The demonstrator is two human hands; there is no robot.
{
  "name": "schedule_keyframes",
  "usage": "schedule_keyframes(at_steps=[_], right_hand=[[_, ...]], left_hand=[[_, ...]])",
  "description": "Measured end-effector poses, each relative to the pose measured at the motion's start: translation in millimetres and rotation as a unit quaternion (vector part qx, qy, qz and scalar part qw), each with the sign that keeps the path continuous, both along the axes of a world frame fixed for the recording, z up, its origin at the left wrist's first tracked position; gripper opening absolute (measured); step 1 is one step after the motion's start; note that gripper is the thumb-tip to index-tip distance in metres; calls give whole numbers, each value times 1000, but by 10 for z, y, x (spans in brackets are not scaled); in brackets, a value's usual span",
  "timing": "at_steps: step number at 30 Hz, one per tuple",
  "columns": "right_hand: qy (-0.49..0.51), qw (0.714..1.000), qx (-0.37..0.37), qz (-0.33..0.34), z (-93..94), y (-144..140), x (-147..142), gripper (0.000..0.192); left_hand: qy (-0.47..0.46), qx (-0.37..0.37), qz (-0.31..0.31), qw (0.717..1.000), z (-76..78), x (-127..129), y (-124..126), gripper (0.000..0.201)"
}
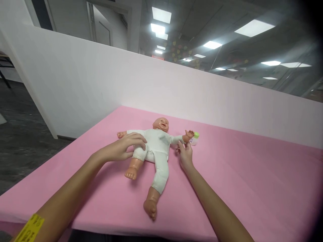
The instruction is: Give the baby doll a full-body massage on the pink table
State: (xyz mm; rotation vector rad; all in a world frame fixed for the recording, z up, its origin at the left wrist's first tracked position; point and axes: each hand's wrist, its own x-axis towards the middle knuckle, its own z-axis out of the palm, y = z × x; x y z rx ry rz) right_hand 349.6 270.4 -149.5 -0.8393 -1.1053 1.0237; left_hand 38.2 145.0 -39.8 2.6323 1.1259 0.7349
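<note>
A baby doll with a bald plastic head and a white cloth body lies face up on the pink table cover. My left hand rests over the doll's hip and upper thigh on the left side, fingers stretched out and slightly apart. At the doll's outstretched arm on the right, my right hand has its fingers curled against the wrist from below; their tips are partly hidden. Just behind that plastic hand stands or lies a small pale bottle with a green cap, partly covered.
A white partition rises along the table's far edge, and another white panel borders the left. Dark flooring shows beyond the table's left edge. A yellow label sticks to my left forearm.
</note>
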Motion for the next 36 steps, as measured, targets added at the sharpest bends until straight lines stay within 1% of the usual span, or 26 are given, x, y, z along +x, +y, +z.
schedule_keyframes(at_steps=[3, 5, 8, 11, 13, 16, 18, 21, 24, 26, 28, 31, 34, 36], right_hand=[[12, 1000, -3, -4, 15, -7, 11, 49], [-9, 1000, 5, -7, 18, -24, 3, 49], [-65, 997, 43, 2, 21, -76, -43, 50], [-115, 989, 90, 18, 24, -144, -111, 52], [-158, 980, 120, 18, 22, -185, -147, 46], [-241, 955, 173, 19, 10, -221, -165, 36], [-270, 941, 202, 27, -2, -223, -159, 38], [-275, 935, 219, 32, -22, -202, -143, 44], [-272, 941, 201, 24, -39, -169, -135, 38], [-247, 954, 171, 16, -44, -142, -127, 36], [-201, 969, 140, 16, -43, -112, -111, 40], [-129, 987, 94, 29, -32, -61, -69, 45], [-63, 997, 38, 21, -14, -18, -20, 44], [-22, 1000, 13, 14, 2, 2, 11, 46]], left_hand=[[-4, -7, 0, 1000, 11, 20, -13, 32], [-18, 3, 1, 1000, -13, 72, -11, 31], [-52, 34, 21, 998, -104, 215, 15, 30], [-86, 77, 51, 992, -244, 401, 64, 32], [-108, 103, 64, 987, -334, 515, 99, 33], [-139, 119, 91, 979, -429, 642, 139, 35], [-156, 122, 112, 974, -462, 691, 154, 36], [-163, 123, 127, 971, -479, 714, 168, 35], [-148, 120, 124, 974, -467, 679, 173, 34], [-133, 118, 120, 977, -442, 626, 167, 34], [-115, 115, 107, 981, -401, 554, 145, 33], [-81, 99, 60, 990, -313, 427, 84, 31], [-55, 54, 16, 997, -221, 311, 21, 34], [-43, 23, 0, 999, -173, 257, -5, 34]])
